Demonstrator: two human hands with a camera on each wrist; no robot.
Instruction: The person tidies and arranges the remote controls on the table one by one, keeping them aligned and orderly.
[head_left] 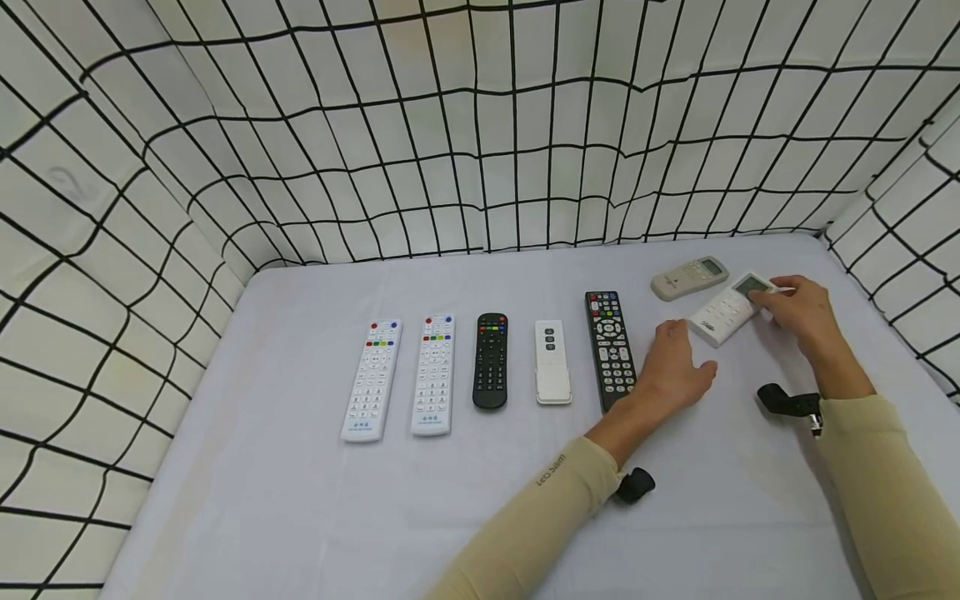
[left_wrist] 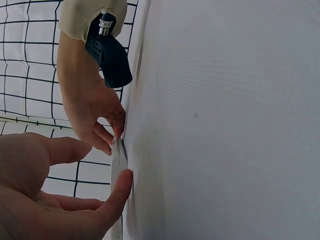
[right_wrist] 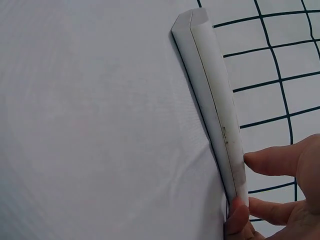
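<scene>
A white air-conditioner remote with a grey screen lies slanted on the right of the white table. My right hand holds its screen end. In the right wrist view, the right thumb touches the top face of the remote, with fingers at its edge. My left hand is by the remote's near end, thumb and fingers spread apart. Side-on in the left wrist view, the remote is thin, partly hidden by a left fingertip. A beige air-conditioner remote lies just behind.
Left of the hands stand a long black remote, a small white remote, a shorter black remote and two white remotes in a row. Black netting over white walls encloses the table at the back and sides.
</scene>
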